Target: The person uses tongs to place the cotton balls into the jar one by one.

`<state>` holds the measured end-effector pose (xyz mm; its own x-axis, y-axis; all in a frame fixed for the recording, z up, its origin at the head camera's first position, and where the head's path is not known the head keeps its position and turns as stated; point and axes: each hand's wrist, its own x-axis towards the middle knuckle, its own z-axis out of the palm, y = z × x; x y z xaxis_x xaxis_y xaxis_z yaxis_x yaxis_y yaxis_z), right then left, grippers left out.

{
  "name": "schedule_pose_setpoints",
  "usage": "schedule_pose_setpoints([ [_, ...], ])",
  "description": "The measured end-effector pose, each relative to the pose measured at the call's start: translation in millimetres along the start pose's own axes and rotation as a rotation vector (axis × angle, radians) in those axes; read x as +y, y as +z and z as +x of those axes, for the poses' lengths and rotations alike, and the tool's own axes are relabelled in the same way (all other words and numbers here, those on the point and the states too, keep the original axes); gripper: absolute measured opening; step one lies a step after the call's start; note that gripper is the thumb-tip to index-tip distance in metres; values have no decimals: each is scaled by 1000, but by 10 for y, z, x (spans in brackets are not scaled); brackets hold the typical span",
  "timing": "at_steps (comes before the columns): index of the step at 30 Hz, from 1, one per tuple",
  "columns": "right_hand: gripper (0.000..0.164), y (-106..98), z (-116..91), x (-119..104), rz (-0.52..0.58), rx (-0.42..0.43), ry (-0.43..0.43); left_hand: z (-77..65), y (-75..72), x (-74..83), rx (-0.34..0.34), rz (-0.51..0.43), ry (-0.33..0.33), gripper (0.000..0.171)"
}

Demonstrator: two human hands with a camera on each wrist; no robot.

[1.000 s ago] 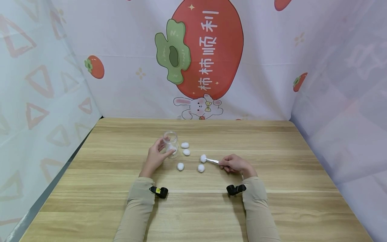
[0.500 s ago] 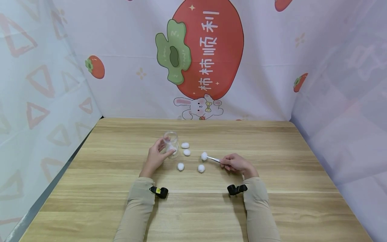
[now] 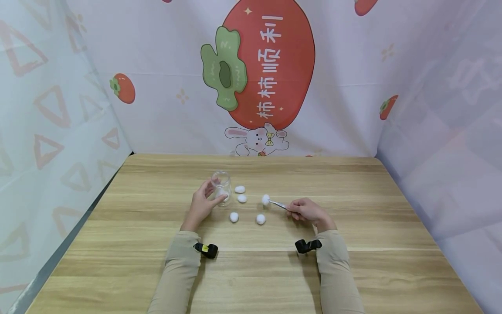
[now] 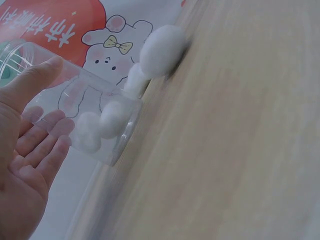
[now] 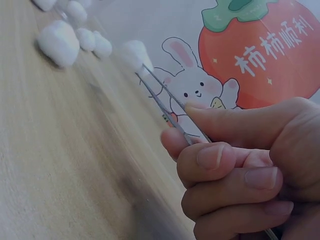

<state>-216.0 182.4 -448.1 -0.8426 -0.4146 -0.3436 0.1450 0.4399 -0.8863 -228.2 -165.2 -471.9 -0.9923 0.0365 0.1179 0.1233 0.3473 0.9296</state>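
A clear jar (image 3: 222, 185) stands upright on the table, held by my left hand (image 3: 202, 205) with thumb and fingers around its side. Two white cotton balls (image 4: 114, 119) show at its bottom in the left wrist view. My right hand (image 3: 307, 210) pinches metal tweezers (image 5: 167, 107) between thumb and fingers. A cotton ball (image 5: 136, 57) sits between the tweezer tips, lifted off the table in the right wrist view. In the head view that held cotton ball (image 3: 266, 199) is to the right of the jar.
Several loose cotton balls lie on the wooden table (image 3: 251, 279): two beside the jar, one nearer (image 3: 234, 217), and another (image 3: 260, 219) below the tweezers. A printed cloth (image 3: 157, 113) hangs behind the table, with more cloth at both sides.
The tweezers have risen slightly with the cotton ball, which has moved up and a little right in the head view. My left hand and the jar have stayed in place.
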Motion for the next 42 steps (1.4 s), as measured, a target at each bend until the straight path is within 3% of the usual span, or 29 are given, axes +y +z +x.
schedule_pose_setpoints([
  [24,27,-4,-9,-46,46,33,-23,-13,-2,14,9,-8,-1,67],
  [42,33,-5,-4,-177,44,42,-18,-14,-10,24,4,-9,0,68],
])
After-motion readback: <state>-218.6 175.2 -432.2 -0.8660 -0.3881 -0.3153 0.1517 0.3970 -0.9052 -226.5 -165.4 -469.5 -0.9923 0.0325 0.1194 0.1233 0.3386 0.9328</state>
